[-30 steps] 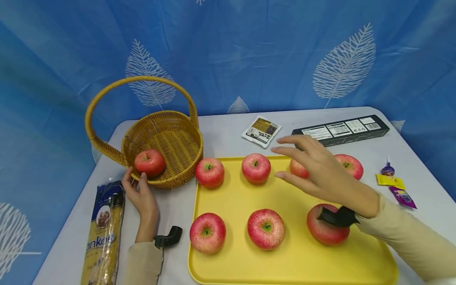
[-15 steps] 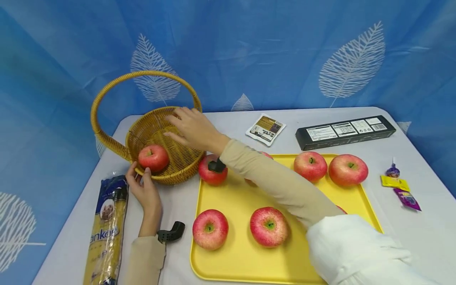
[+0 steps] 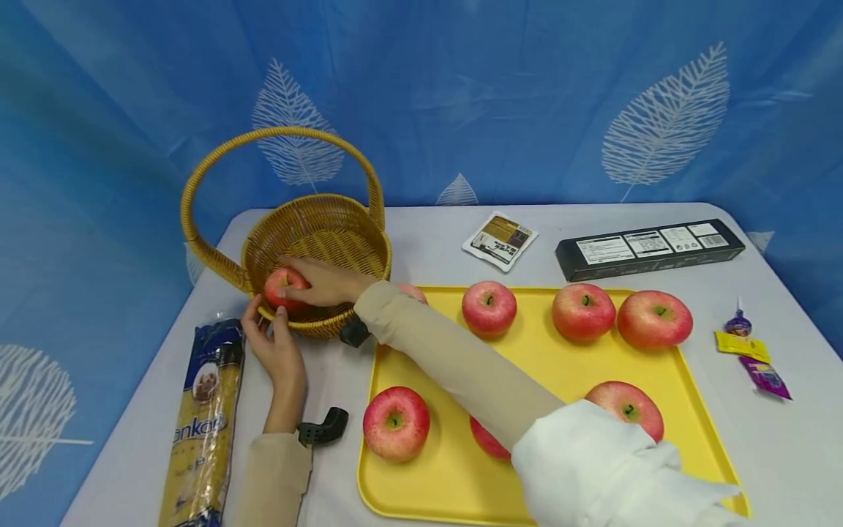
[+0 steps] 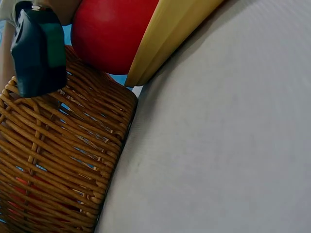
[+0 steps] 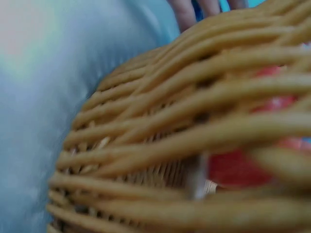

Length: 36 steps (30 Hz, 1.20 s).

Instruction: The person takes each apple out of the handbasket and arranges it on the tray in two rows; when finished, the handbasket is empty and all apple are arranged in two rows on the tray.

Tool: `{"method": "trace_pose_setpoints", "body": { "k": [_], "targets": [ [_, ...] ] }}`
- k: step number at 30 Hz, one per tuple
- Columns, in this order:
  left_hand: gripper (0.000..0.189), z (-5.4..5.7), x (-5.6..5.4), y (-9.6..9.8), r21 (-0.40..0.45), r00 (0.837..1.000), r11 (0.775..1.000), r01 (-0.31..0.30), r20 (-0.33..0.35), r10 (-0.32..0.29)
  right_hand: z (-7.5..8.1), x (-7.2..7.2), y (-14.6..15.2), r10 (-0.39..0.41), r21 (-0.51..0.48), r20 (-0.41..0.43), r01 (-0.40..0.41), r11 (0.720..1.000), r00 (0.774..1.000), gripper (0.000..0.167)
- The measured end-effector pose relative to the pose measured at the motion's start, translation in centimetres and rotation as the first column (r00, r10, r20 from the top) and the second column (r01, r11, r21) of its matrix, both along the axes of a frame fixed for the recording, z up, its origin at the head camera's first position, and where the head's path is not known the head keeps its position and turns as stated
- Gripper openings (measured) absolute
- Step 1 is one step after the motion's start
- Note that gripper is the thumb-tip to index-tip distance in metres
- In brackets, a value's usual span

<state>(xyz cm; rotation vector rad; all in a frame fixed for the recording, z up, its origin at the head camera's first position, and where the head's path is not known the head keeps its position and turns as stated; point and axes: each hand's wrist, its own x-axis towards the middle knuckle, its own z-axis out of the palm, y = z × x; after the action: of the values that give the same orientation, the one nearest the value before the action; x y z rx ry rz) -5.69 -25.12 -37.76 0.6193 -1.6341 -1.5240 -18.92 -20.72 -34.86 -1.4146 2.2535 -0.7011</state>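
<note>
In the head view, a wicker basket (image 3: 342,245) with a tall hoop handle stands at the back left. My right hand (image 3: 326,284) reaches over its near side and grips a red apple (image 3: 283,287) inside, thumb in front and fingers behind. At the near left rim, my left hand (image 3: 278,359) holds the basket's edge between thumb and fingers. The right wrist view looks through the basket's weave (image 5: 131,126) at a patch of red apple (image 5: 238,167); fingers (image 5: 183,12) show above the rim. Woven wall (image 4: 63,155) fills the left side of the left wrist view.
A yellow tray (image 3: 454,373) bearing several apples (image 3: 489,309) lies right of the basket, partly under my right sleeve. A pasta bag (image 3: 204,424) lies at left. Behind are a white sachet (image 3: 500,240) and a black box (image 3: 650,249); small sweets (image 3: 743,345) lie far right.
My right hand has swept left from over the tray into the basket and taken hold of the apple there. The left hand stays at the basket rim. The view has shifted slightly.
</note>
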Motion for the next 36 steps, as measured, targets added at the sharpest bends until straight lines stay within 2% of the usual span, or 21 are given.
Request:
{"method": "trace_pose_setpoints", "body": {
  "k": [3,9,12,15,17,19,21,23,25,28,32,34,36],
  "targets": [
    [0.041,0.0,0.0,0.2,-0.014,1.0,1.0,-0.003,-0.004,0.003,-0.3,-0.1,0.3,0.011,-0.059,0.072,-0.007,0.998,0.997,0.069],
    [0.041,0.3,0.1,0.2,-0.02,1.0,1.0,0.004,0.006,-0.004,0.0,-0.1,1.5,0.007,-0.093,0.067,0.0,0.996,0.998,0.061],
    [0.041,0.3,0.2,0.2,-0.016,1.0,1.0,0.002,0.015,-0.002,0.0,-0.3,2.3,-0.009,-0.137,0.082,0.02,0.99,0.997,0.059],
    [0.041,0.3,0.2,0.3,-0.012,1.0,1.0,0.005,0.022,-0.005,0.5,-0.6,3.3,-0.046,-0.174,0.147,0.072,0.982,0.988,0.059],
    [0.04,0.2,0.2,0.3,-0.013,1.0,1.0,0.006,0.024,-0.006,1.2,-0.8,4.2,-0.095,-0.172,0.214,0.133,0.976,0.972,0.059],
    [0.039,-0.1,0.2,0.2,-0.005,1.0,1.0,0.003,0.015,-0.003,2.0,-1.1,5.3,-0.139,-0.176,0.313,0.201,0.964,0.94,0.058],
    [0.039,-0.2,0.2,0.2,-0.001,1.0,1.0,0.0,0.007,0.0,3.0,-1.4,6.8,-0.166,-0.193,0.378,0.253,0.948,0.911,0.056],
    [0.039,-0.3,0.2,0.4,-0.004,1.0,1.0,-0.001,0.009,0.001,4.1,-1.9,9.0,-0.154,-0.251,0.409,0.273,0.929,0.9,0.054],
    [0.04,-0.4,0.2,0.5,-0.009,1.0,1.0,0.0,0.015,0.0,5.3,-2.2,11.9,-0.138,-0.306,0.405,0.276,0.911,0.904,0.051],
    [0.04,-1.1,0.1,0.3,-0.011,1.0,1.0,0.003,0.008,-0.003,7.2,-2.3,17.4,-0.135,-0.351,0.444,0.31,0.884,0.886,0.049],
    [0.039,-2.5,-0.1,-0.3,-0.01,1.0,1.0,-0.011,-0.009,0.011,9.1,-1.3,26.4,-0.229,-0.336,0.488,0.423,0.842,0.843,0.049],
    [0.039,-2.9,-0.2,-0.4,-0.016,1.0,1.0,-0.022,-0.003,0.022,9.2,-0.4,31.2,-0.331,-0.306,0.437,0.485,0.819,0.836,0.048],
    [0.039,-3.1,-0.2,-0.3,-0.016,1.0,0.999,-0.028,0.005,0.029,8.7,1.0,36.1,-0.436,-0.276,0.373,0.547,0.79,0.819,0.048]
  ]
}}
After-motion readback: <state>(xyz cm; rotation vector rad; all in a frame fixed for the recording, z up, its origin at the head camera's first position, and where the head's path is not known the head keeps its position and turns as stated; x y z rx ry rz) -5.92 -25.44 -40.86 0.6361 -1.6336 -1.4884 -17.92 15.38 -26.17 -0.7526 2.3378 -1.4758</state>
